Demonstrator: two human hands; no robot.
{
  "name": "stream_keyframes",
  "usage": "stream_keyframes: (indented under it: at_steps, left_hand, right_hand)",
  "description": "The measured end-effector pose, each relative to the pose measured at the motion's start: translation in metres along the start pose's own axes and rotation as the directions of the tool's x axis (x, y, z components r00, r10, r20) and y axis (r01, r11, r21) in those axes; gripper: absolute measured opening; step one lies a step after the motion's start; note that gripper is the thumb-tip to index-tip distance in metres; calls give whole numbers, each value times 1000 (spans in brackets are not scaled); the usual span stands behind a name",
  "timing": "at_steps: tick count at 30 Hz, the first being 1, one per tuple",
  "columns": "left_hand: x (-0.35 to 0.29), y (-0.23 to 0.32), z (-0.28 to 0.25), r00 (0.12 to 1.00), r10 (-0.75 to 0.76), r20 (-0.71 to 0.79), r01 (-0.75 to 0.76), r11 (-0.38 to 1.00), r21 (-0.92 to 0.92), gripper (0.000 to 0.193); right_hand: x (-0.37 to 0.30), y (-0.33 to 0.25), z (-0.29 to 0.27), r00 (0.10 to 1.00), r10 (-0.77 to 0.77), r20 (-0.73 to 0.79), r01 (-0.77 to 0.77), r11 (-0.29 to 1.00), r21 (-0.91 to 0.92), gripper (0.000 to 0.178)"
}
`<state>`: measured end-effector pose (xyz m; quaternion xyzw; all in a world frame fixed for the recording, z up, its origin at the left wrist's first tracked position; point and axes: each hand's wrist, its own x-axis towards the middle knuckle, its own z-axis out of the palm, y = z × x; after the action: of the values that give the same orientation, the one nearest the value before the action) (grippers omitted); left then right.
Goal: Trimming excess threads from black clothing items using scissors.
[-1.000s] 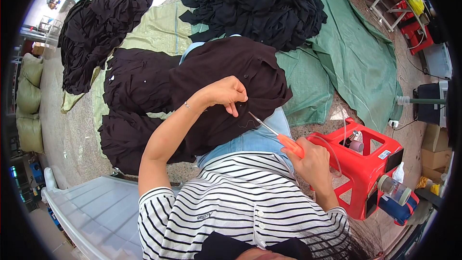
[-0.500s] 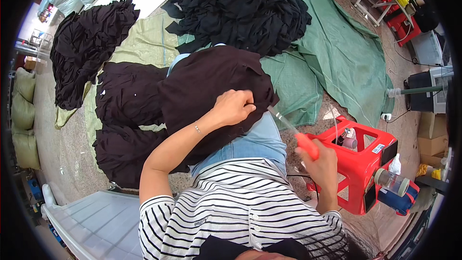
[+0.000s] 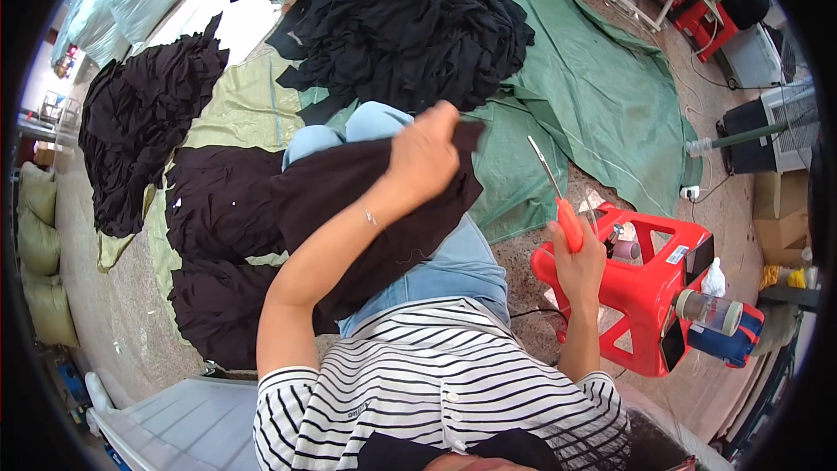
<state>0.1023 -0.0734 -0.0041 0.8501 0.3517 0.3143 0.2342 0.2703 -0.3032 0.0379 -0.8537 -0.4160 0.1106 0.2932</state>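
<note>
A dark brown-black cloth (image 3: 349, 201) lies across my lap, over light blue jeans. My left hand (image 3: 425, 155), smeared by motion, has its fingers curled at the cloth's far right edge, where a flap sticks up beside it. My right hand (image 3: 577, 255) is off to the right, wrapped around a red-handled tool (image 3: 568, 220). A long, thin metal shaft points up and away from its handle, apart from the cloth. I cannot make out the exact kind of tool.
More dark cloth (image 3: 218, 201) is spread to my left. A large black fabric heap (image 3: 410, 26) sits ahead on a green tarp (image 3: 602, 70), a smaller pile (image 3: 144, 122) at far left. Close on my right stand a red stool (image 3: 641, 296) and a clear bottle (image 3: 711, 311).
My left hand has moved away from me, drawing the cloth's right edge with it and baring the jeans at the knees. The right hand has tilted the tool upright, away from the cloth.
</note>
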Motion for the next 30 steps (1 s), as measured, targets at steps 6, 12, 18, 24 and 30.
stream_keyframes:
  at_steps: [6,12,18,24,30]
  left_hand:
    - [-60,32,30,919,85,384,-248,883,398,59]
    - [-39,17,2,984,9,176,25,981,-192,25]
    - [-71,-16,-160,813,-576,-79,25,170,-985,32]
    - [-169,-104,-378,390,-675,-626,-167,616,-769,34]
    - [-310,-94,-630,272,-440,-856,-315,800,-511,19]
  right_hand:
    - [10,2,11,999,10,-40,-7,997,74,28]
    - [12,3,24,999,-33,-9,34,997,65,30]
    - [16,5,26,997,29,77,-41,986,159,36]
    - [24,6,40,978,-202,49,195,974,112,39]
    - [61,-17,75,941,-286,184,287,958,17,40]
